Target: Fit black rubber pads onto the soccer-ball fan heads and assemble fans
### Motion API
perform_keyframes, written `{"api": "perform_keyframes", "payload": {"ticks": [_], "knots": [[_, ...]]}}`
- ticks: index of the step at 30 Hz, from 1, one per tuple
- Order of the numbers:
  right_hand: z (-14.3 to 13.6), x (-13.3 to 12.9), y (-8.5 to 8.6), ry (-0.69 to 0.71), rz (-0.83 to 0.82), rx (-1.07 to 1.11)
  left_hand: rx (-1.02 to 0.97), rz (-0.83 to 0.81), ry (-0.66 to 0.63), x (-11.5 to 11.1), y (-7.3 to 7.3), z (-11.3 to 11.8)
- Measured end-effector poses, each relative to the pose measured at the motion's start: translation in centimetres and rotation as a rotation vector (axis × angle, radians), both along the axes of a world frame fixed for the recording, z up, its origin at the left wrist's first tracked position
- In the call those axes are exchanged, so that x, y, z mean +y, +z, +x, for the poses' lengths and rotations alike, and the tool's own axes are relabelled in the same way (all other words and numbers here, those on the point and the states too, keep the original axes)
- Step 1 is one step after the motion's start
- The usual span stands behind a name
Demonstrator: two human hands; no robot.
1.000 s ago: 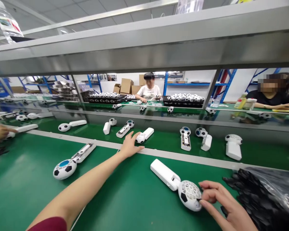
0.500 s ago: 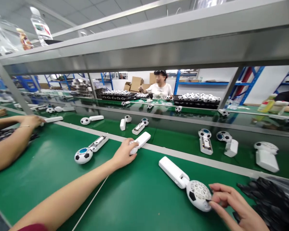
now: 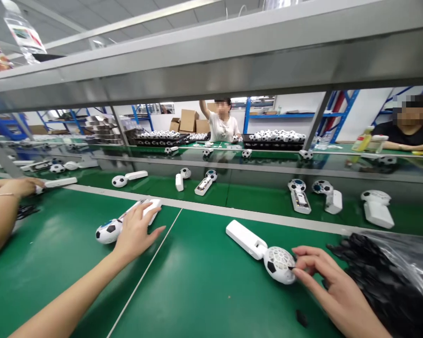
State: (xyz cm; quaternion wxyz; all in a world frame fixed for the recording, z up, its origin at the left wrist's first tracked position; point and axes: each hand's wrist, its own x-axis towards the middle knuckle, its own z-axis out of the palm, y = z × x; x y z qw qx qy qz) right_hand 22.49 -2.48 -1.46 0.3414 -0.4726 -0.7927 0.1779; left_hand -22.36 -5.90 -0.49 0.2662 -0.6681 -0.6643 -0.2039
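My left hand is over two units lying side by side, its fingers spread and thumb stretched out. Past its fingertips shows a white handle; the ball end of that unit is hidden. Left of the hand is a football-patterned head of a unit with an opened handle. My right hand pinches a small black piece against the right side of a white ball-shaped head. That head's white handle points up and left on the green mat.
Many black pieces in a clear plastic bag lie at right; one loose black piece is nearer. Several units stand along the green strip behind. Another person's hand is at far left. Two people sit beyond, under a metal shelf.
My left hand has moved left with the white unit, to beside the opened one, and its fingers have spread. My right hand stays at the ball head. The view has shifted right.
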Motion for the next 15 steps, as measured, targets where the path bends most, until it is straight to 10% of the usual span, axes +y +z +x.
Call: {"api": "perform_keyframes", "payload": {"ticks": [15], "knots": [[-0.3,-0.2,1.6,0.040,-0.022,0.055,-0.416,-0.382,0.065,22.8,-2.4,10.9]]}}
